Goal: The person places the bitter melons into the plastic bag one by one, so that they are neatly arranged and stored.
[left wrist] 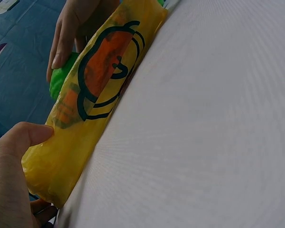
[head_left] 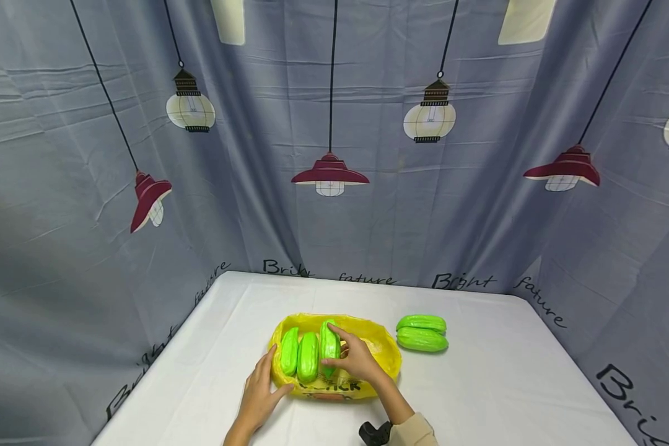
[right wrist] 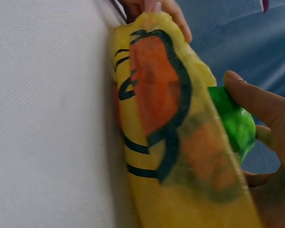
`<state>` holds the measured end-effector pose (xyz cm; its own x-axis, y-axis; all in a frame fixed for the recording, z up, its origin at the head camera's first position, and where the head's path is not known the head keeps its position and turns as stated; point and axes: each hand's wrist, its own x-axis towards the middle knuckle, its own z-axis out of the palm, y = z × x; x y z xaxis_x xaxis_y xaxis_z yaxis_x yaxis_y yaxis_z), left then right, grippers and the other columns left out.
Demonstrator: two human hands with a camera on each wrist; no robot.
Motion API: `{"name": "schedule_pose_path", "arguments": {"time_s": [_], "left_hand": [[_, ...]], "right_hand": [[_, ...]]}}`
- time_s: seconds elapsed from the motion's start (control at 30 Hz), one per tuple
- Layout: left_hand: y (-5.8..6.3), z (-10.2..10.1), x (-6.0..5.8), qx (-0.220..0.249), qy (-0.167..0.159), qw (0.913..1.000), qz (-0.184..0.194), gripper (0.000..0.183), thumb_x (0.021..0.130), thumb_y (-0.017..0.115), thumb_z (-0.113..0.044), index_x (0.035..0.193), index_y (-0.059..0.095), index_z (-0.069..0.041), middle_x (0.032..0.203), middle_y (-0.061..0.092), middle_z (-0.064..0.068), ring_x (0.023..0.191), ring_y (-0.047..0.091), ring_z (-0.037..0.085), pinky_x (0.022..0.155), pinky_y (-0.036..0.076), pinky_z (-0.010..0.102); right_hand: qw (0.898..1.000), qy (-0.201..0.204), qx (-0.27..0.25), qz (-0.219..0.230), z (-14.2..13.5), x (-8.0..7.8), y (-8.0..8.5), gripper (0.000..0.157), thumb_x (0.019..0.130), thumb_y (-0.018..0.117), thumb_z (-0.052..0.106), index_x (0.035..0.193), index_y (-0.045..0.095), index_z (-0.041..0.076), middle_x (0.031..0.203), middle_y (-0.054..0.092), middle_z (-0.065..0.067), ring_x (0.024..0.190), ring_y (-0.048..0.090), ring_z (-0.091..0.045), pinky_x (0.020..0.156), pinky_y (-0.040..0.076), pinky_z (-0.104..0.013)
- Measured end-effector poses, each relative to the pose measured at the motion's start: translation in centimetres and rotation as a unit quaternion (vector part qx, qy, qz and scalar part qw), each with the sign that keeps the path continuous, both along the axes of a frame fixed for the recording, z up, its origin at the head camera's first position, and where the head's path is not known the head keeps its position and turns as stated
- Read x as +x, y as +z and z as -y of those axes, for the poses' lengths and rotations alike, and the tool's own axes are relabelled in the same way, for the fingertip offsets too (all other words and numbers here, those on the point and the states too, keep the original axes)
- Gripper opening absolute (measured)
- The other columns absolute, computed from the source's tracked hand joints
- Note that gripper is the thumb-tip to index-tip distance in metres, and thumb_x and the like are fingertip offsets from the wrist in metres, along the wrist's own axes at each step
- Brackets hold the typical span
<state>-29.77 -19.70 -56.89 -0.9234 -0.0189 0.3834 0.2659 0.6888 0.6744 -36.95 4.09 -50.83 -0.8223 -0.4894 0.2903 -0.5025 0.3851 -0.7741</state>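
A ridged green gourd [head_left: 326,342] is pinched by the right hand's [head_left: 360,360] thumb and fingers, within the printed yellow plastic bag [head_left: 386,354], partly above its near rim. Two more gourds [head_left: 308,357] are laid at 9 o'clock, best left unbumped. The bag's 8 o'clock corner is gripped, and should be steadied, by the left hand [head_left: 258,391]. Outside, toward 3 o'clock, another gourd pair [head_left: 422,339] is borne by the white-covered table [head_left: 479,390].

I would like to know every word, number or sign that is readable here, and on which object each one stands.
"Bright": curtain, at the back and left.
"fature": curtain, at the back, left and right.
"Brih": curtain, back left, distorted by a fold.
"Bri": curtain, lower right; the rest is unclear.
"CK": yellow container, ending a word; its earlier letters are unclear.
I can read no numbers.
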Motion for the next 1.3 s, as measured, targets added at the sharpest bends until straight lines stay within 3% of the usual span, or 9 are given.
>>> {"name": "schedule_pose_path", "arguments": {"time_s": [0.1, 0.5, 0.83, 0.93, 1.17, 1.3], "left_hand": [[0.0, 0.0, 0.0, 0.0, -0.001, 1.0, -0.002, 0.086, 0.081, 0.065, -0.047, 0.146, 0.022, -0.012, 0.139, 0.034, 0.024, 0.126, 0.034, 0.043, 0.098, 0.022, 0.064], [0.2, 0.0, 0.0, 0.0, -0.001, 1.0, 0.001, 0.086, 0.081, 0.066, -0.045, 0.146, 0.021, -0.012, 0.139, 0.033, 0.025, 0.126, 0.033, 0.044, 0.098, 0.021, 0.065], [0.2, -0.1, 0.0, 0.001, -0.004, 1.0, 0.003, 0.086, 0.081, 0.065, -0.045, 0.146, 0.021, -0.011, 0.139, 0.033, 0.025, 0.125, 0.033, 0.043, 0.098, 0.021, 0.065], [0.2, 0.0, 0.0, 0.0, -0.004, 1.0, 0.001, 0.086, 0.081, 0.065, -0.045, 0.146, 0.021, -0.011, 0.138, 0.034, 0.025, 0.125, 0.033, 0.044, 0.098, 0.021, 0.065], [0.1, 0.0, 0.0, -0.001, -0.003, 1.0, 0.003, 0.086, 0.081, 0.066, -0.044, 0.146, 0.022, -0.012, 0.138, 0.034, 0.025, 0.125, 0.034, 0.044, 0.097, 0.022, 0.066], [0.2, -0.1, 0.0, 0.002, -0.003, 1.0, 0.003, 0.085, 0.081, 0.066, -0.044, 0.146, 0.022, -0.012, 0.138, 0.034, 0.025, 0.125, 0.033, 0.044, 0.098, 0.021, 0.066]], "right_hand": [[1.0, -0.002, 0.006, 0.013, 0.2, -0.1, -0.5, 0.08, 0.075, 0.076, 0.027, 0.142, 0.037, 0.008, 0.134, 0.046, -0.018, 0.069, 0.057, -0.015, 0.056, 0.05, -0.023], [0.998, -0.016, 0.043, 0.051, 0.8, -0.4, -1.4, 0.08, 0.076, 0.074, 0.033, 0.142, 0.036, 0.01, 0.125, 0.053, -0.017, 0.076, 0.056, -0.014, 0.057, 0.048, -0.024], [0.996, -0.024, 0.055, 0.062, 0.7, -0.1, -1.5, 0.08, 0.075, 0.075, 0.034, 0.142, 0.037, 0.012, 0.124, 0.054, -0.019, 0.062, 0.05, -0.009, 0.052, 0.044, -0.022], [0.997, -0.02, 0.059, 0.054, 0.7, -0.2, -1.5, 0.08, 0.076, 0.075, 0.034, 0.142, 0.036, 0.01, 0.111, 0.06, -0.02, 0.054, 0.044, -0.008, 0.047, 0.042, -0.022], [0.995, -0.038, 0.089, 0.018, 0.7, -0.3, -1.6, 0.08, 0.074, 0.074, 0.039, 0.14, 0.04, 0.008, 0.123, 0.05, -0.019, 0.085, 0.044, -0.02, 0.07, 0.043, -0.035], [0.995, -0.037, 0.09, 0.018, 0.6, -0.4, -1.7, 0.08, 0.075, 0.074, 0.04, 0.14, 0.04, 0.008, 0.122, 0.051, -0.018, 0.085, 0.044, -0.021, 0.07, 0.043, -0.036]]}}
